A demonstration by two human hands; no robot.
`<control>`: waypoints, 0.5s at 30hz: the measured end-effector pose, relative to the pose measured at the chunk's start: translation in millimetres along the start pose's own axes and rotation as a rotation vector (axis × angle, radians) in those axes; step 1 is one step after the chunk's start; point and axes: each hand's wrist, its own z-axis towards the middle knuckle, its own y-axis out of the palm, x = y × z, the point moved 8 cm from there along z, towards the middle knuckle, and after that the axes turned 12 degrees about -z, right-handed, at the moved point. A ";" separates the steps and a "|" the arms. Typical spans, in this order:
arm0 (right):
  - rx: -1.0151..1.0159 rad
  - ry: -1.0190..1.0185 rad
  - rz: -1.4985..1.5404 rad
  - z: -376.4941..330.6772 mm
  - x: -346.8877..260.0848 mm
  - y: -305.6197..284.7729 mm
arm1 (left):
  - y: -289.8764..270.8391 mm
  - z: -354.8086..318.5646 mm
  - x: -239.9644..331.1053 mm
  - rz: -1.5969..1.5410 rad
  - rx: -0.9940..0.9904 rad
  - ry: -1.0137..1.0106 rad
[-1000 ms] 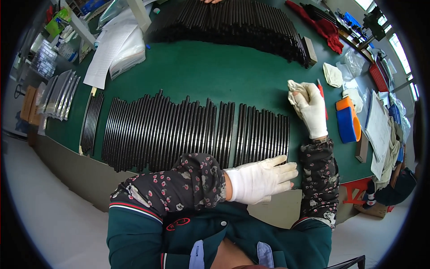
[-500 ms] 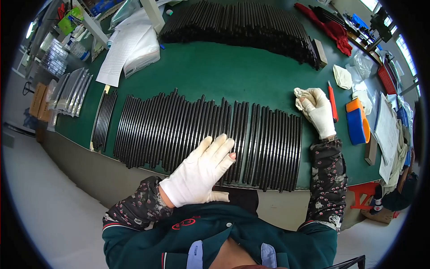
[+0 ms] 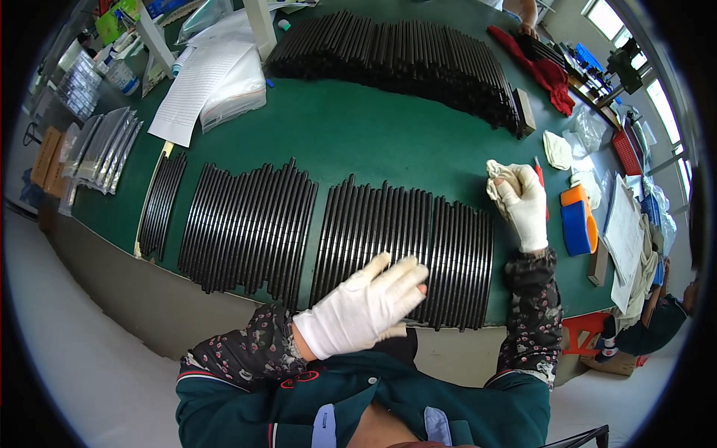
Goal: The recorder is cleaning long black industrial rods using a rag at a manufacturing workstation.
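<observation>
Slim glossy black rods lie side by side in several groups on the green tabletop. My left hand (image 3: pixel 364 305), in a white glove with a bare fingertip showing, rests flat with fingers stretched over the near ends of the middle rods (image 3: pixel 373 224). A narrow gap parts these from the rods on their left (image 3: pixel 246 220); the right-hand rods (image 3: pixel 463 250) lie close beside them. At the far left is a small set of thinner-looking rods (image 3: pixel 161 201). My right hand (image 3: pixel 527 213), also gloved, is closed around a crumpled cream cloth (image 3: pixel 495 172), just right of the rods.
A long pile of black rods (image 3: pixel 396 56) spans the back, ending at a block (image 3: pixel 524 112). To the right lie a red cutter (image 3: pixel 539 173), tape rolls (image 3: pixel 576 224) and a folded cloth (image 3: pixel 557 149). Papers (image 3: pixel 183 104) lie back left. Another person's hand (image 3: pixel 529 28) shows at the back.
My left hand has slid right and nearer, and the middle rods have shifted right against the right-hand group. A gap has opened on their left. Another person's hand has appeared at the back.
</observation>
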 end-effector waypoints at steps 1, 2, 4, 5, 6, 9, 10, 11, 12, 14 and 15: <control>-0.145 0.190 0.236 -2.1 -32.3 9.8 | -2.7 2.7 4.7 -0.114 -0.020 0.027; -0.169 0.001 0.388 -9.0 -64.2 20.3 | -1.9 2.2 11.8 -0.140 -0.021 0.090; -0.170 -0.696 -0.124 -37.3 -150.2 34.3 | 19.3 1.0 14.0 -0.212 -0.166 0.133; -0.339 -0.818 -0.037 -57.9 -174.7 52.6 | 33.6 -5.7 11.0 -0.120 -0.272 0.066; -0.686 -0.874 -0.123 -82.8 -173.6 85.3 | 31.2 -2.8 9.2 -0.129 -0.278 0.073; -0.292 -0.840 -0.293 -33.5 -157.1 82.0 | 20.9 2.0 16.0 -0.171 -0.255 0.116; -0.224 -0.774 -0.306 -7.0 -145.4 79.4 | 23.0 2.7 16.1 -0.173 -0.258 0.123; -0.291 -0.609 -0.318 18.3 -132.6 85.5 | 23.5 3.3 15.2 -0.170 -0.238 0.124; -0.357 -0.446 -0.326 34.4 -121.4 92.7 | 21.9 2.6 12.5 -0.165 -0.217 0.122; -0.418 -0.451 0.087 10.1 -139.0 99.6 | 18.9 3.6 8.0 -0.177 -0.215 0.121; -0.634 -0.661 -0.183 -28.4 -173.8 110.7 | 18.5 2.6 10.6 -0.200 -0.216 0.116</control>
